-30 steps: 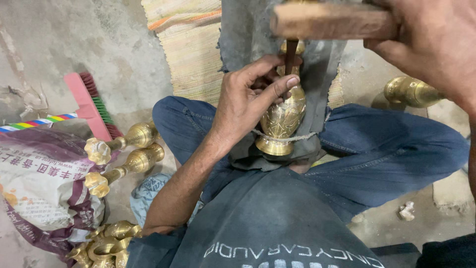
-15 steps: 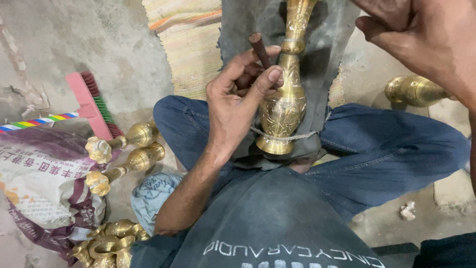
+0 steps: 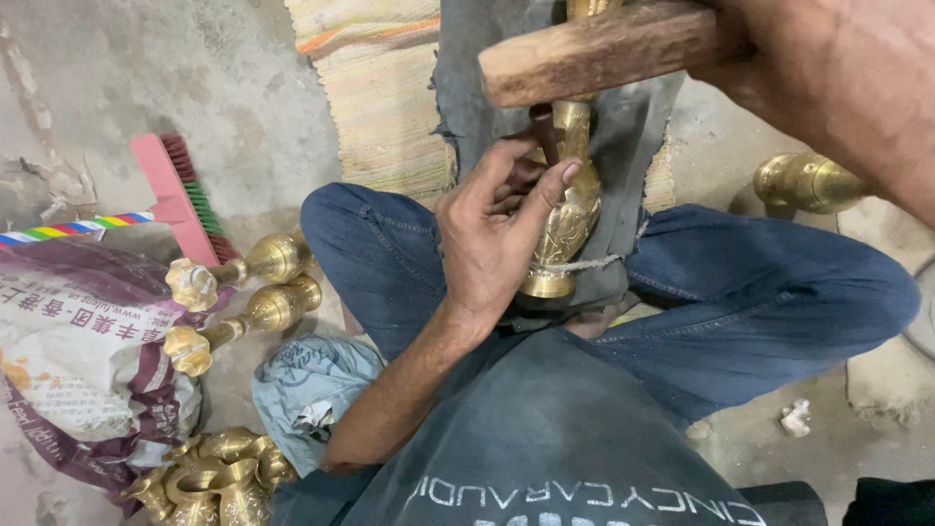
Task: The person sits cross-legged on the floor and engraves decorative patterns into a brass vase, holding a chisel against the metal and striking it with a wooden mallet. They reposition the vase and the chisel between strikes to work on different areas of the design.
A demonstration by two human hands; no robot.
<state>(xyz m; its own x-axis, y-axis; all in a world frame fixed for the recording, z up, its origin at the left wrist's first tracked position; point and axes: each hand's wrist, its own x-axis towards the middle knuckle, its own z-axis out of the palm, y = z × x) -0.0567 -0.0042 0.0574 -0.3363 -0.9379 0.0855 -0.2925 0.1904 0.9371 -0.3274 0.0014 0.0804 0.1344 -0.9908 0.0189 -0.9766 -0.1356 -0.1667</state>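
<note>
Head view: left hand fingers curled around a thin punch, brass vase touching at 3 o'clock; right hand closed on wooden mallet at 12.

One head-worn camera looks steeply down, close over the seated person's lap, floor filling the frame toward nine o'clock.

Half a second ago the right hand was raised at the top right, its wooden mallet out of sight — now the mallet lies across the brass vase neck, above the left hand, as it did a second ago.
</note>
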